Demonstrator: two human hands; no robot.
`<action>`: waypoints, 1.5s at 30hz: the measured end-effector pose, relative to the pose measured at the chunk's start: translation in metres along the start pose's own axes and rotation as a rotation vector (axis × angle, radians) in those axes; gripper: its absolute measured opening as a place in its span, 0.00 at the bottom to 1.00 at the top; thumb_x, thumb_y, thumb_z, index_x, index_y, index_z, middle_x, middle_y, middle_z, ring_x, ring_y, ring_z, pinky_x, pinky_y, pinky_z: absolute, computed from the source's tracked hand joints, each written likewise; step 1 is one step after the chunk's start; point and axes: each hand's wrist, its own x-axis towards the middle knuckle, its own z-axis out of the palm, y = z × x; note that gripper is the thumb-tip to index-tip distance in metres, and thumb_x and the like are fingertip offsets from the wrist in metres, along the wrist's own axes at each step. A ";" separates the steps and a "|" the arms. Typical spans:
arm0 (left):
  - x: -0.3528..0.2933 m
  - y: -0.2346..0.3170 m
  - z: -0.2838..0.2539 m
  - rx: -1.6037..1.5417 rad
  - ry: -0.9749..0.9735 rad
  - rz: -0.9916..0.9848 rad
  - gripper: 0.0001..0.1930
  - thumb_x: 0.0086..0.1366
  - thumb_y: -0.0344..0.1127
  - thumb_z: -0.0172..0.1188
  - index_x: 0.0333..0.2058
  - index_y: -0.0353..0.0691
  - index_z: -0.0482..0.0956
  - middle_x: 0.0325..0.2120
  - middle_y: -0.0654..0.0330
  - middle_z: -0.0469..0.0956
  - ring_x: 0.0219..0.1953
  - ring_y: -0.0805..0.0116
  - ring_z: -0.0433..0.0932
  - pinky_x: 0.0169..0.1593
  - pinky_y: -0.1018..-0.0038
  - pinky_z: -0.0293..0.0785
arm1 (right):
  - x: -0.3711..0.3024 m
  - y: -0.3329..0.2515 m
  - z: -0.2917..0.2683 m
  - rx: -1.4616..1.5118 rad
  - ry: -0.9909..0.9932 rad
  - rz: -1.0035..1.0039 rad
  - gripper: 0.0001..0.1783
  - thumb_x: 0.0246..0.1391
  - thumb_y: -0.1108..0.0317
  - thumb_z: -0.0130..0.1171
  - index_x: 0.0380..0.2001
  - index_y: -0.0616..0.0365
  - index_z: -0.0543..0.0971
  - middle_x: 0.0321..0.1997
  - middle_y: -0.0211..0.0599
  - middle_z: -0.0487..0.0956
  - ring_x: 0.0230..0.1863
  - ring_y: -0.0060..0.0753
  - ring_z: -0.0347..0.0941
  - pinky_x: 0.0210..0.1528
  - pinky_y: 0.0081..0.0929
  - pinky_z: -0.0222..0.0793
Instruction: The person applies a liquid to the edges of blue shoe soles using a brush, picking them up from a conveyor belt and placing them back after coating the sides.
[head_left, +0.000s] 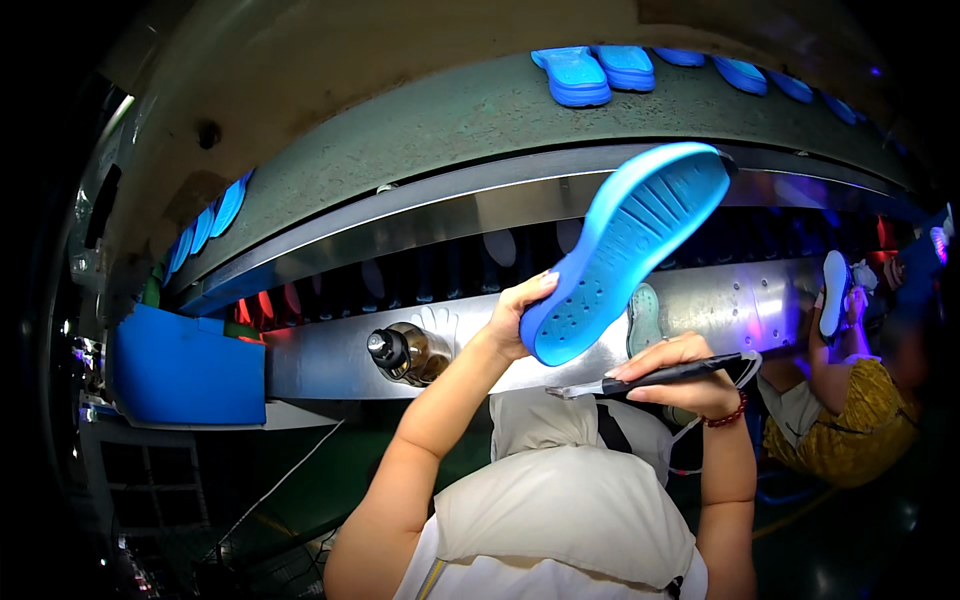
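My left hand (512, 318) grips a bright blue shoe sole (640, 235) by its lower, narrower end. The sole is tilted up above the metal bench, its ridged and dotted inner face showing. In my right hand (700, 385) is a corded hand tool (665, 374) with a black handle and a thin metal tip. That tip points left, just below the sole and apart from it. A pale green sole-shaped piece (646, 315) lies on the bench behind my right hand.
A dark-capped brown bottle (405, 355) and a white glove (440, 321) rest on the metal bench (330, 350). Beyond runs a green conveyor belt (430, 120) carrying blue soles (575, 75). A blue box (185, 365) stands left. At right, a co-worker (850, 410) handles a pale sole (834, 290).
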 end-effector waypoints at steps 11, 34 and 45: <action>0.002 0.017 0.008 0.207 0.186 -0.502 0.31 0.55 0.48 0.53 0.53 0.33 0.63 0.45 0.48 0.71 0.42 0.58 0.74 0.47 0.67 0.70 | 0.007 -0.014 -0.013 -0.121 0.007 -0.100 0.11 0.41 0.76 0.63 0.33 0.62 0.78 0.36 0.42 0.79 0.40 0.36 0.76 0.43 0.25 0.71; -0.028 0.043 -0.011 0.266 0.335 -0.343 0.28 0.53 0.50 0.53 0.46 0.32 0.70 0.38 0.47 0.74 0.35 0.60 0.76 0.40 0.69 0.73 | -0.010 0.001 -0.015 -0.290 -0.108 -0.030 0.11 0.40 0.77 0.63 0.32 0.59 0.80 0.36 0.38 0.80 0.40 0.31 0.76 0.45 0.22 0.70; -0.036 0.048 -0.042 -0.043 0.364 -0.129 0.31 0.56 0.56 0.47 0.46 0.33 0.70 0.43 0.50 0.73 0.43 0.55 0.73 0.49 0.62 0.67 | -0.013 -0.022 -0.003 -0.192 0.103 -0.051 0.11 0.38 0.77 0.64 0.31 0.63 0.79 0.35 0.44 0.79 0.38 0.33 0.77 0.43 0.24 0.72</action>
